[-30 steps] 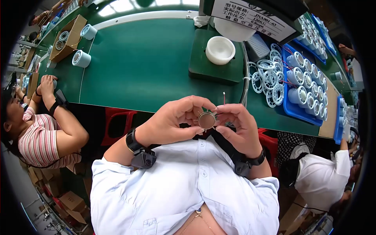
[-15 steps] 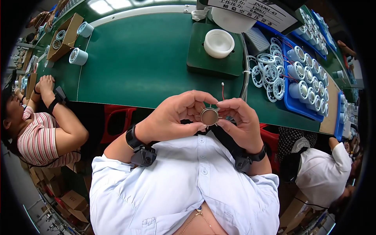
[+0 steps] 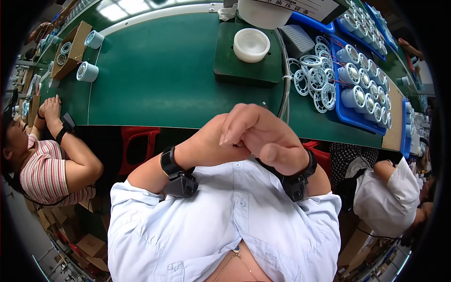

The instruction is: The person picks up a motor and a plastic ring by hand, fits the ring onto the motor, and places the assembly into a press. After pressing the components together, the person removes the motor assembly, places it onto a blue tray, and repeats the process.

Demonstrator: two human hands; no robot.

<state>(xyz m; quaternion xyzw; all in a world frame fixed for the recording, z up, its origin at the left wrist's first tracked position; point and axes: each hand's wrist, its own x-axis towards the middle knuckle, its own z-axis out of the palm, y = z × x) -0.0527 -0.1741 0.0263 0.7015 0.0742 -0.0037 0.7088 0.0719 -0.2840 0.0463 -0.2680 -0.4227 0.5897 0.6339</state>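
Centrally, hands: the left hand [image 3: 213, 143] and right hand [image 3: 270, 134] meet at the near edge of the bench; the right is in front, half open, fingers loosely bent and thumb apart. The left one's fingers are mostly covered, so its closure and what either hand grips cannot be told.
Wire lead: the pale tip of a wire lead [image 3: 264, 105] shows just beyond the right hand; anything joined to it is hidden behind the hands.
Bench top: a wide green bench top [image 3: 155, 75], mostly bare in the middle, with a pale line across its left part.
Far middle: a dark green block [image 3: 246, 77] bearing a white cup [image 3: 252, 47], a white cylinder [image 3: 263, 15] beyond; grey cables [image 3: 285, 70] run along the block's right side.
Right side: a heap of pale blue rings [image 3: 317, 80], then a blue tray [image 3: 346, 113] packed with pale blue housings [image 3: 353, 96], and a brown board [image 3: 393, 120] further right.
Far left: a cardboard box [image 3: 77, 54] with rings inside, two blue cups [image 3: 88, 72] near it.
Room: a co-worker in stripes [image 3: 44, 171] at left, another in white [image 3: 387, 199] at right, red chairs [image 3: 134, 148], cartons [image 3: 91, 246] on the near left floor.
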